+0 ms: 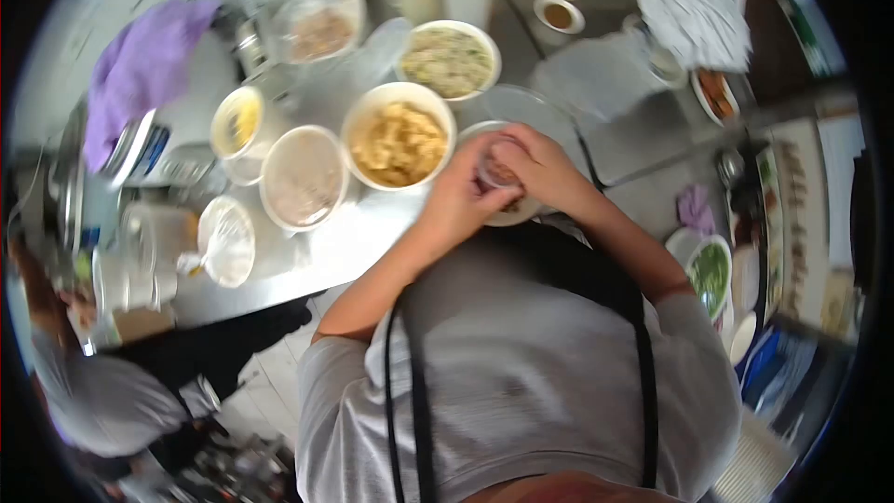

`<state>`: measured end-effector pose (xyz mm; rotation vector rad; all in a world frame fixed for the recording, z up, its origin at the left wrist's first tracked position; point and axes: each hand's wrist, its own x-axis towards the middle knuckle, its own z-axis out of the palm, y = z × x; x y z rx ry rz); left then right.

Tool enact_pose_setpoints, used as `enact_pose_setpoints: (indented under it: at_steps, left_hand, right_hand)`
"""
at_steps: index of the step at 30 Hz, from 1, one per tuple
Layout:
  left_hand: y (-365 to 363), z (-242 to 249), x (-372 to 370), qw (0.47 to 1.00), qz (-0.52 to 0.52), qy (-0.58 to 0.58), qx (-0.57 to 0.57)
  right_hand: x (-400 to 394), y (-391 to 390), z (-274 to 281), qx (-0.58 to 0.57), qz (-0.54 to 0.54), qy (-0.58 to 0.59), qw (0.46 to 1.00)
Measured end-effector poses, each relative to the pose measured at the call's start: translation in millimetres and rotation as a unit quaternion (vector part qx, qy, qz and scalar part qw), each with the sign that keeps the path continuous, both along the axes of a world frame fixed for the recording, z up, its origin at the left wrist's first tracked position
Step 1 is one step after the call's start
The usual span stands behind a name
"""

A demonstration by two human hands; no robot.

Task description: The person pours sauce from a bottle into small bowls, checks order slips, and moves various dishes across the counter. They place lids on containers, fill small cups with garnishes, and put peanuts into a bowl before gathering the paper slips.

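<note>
Between my two hands, in front of my chest, is a small clear plastic cup with reddish-brown contents. My left hand wraps its fingers round the near side of the cup. The fingers of my right hand close over its far side and rim. Beneath them is a white bowl with some brown bits in it, mostly covered by my hands. Just left of my left hand stands a white tub of yellowish chunky food.
Nearby are a tub of pale mixture, a bowl of chopped green-flecked food and a bag-lined tub. Two small sauce cups sit at the back. A purple cloth hangs left. Another person stands at lower left.
</note>
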<state>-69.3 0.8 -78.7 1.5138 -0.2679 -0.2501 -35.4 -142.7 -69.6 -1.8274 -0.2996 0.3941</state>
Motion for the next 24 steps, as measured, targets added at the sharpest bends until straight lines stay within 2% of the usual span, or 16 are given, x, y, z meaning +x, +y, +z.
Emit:
enact_pose_setpoints:
  at_steps: [1, 3, 4, 5, 6, 7, 8, 10, 12, 15, 17, 20, 22, 23, 24]
  left_hand:
    - [2, -13, 0, 0.999, -0.009, 0.034, -0.011]
    - [1, -6, -3, 0.995, 0.043, -0.085, -0.027]
    - [3, 2, -1, 0.98, 0.091, -0.173, 0.033]
    - [-1, 3, 2, 0.99, 0.106, -0.082, -0.049]
    - [-7, 3, 7, 0.982, 0.132, 0.004, -0.138]
    - [-10, 1, 20, 0.967, 0.213, -0.08, -0.111]
    - [-12, -2, 36, 0.938, 0.301, -0.155, -0.069]
    - [3, 26, 46, 0.939, 0.322, -0.116, -0.019]
    - [14, 34, 50, 0.933, 0.335, -0.131, 0.014]
    - [24, 47, 55, 0.918, 0.357, -0.159, 0.069]
    - [28, 58, 55, 0.907, 0.366, -0.193, 0.075]
    - [13, 60, 74, 0.899, 0.32, -0.249, 0.163]
    - [-3, 64, 86, 0.834, 0.331, -0.376, 0.233]
    - [-3, 81, 82, 0.817, 0.274, -0.398, 0.313]
    - [-9, 87, 85, 0.806, 0.265, -0.448, 0.28]
  right_hand:
    - [-2, 1, 1, -0.002, 0.001, -0.001, 1.0]
    - [-3, 8, 7, -0.046, -0.001, -0.08, 0.996]
    - [0, 2, -13, -0.059, 0.001, -0.13, 0.99]
    - [-2, 14, 13, -0.177, 0.006, -0.224, 0.958]
    - [11, 5, -9, -0.202, 0.01, -0.371, 0.906]
    - [11, 15, -2, -0.071, -0.079, -0.122, 0.987]
    - [23, 19, -4, -0.028, -0.053, -0.183, 0.981]
    - [34, 31, -1, 0.028, -0.03, -0.245, 0.969]
    - [41, 44, 7, 0.064, -0.052, -0.286, 0.955]
    - [43, 62, 19, 0.099, -0.029, -0.314, 0.944]
    - [54, 54, 19, 0.055, -0.014, -0.339, 0.939]
    - [73, 26, 29, -0.04, 0.016, -0.376, 0.926]
    - [63, 22, 45, -0.055, -0.011, -0.429, 0.901]
    - [63, 16, 57, -0.147, -0.034, -0.465, 0.872]
    - [62, 14, 67, -0.097, -0.049, -0.484, 0.868]
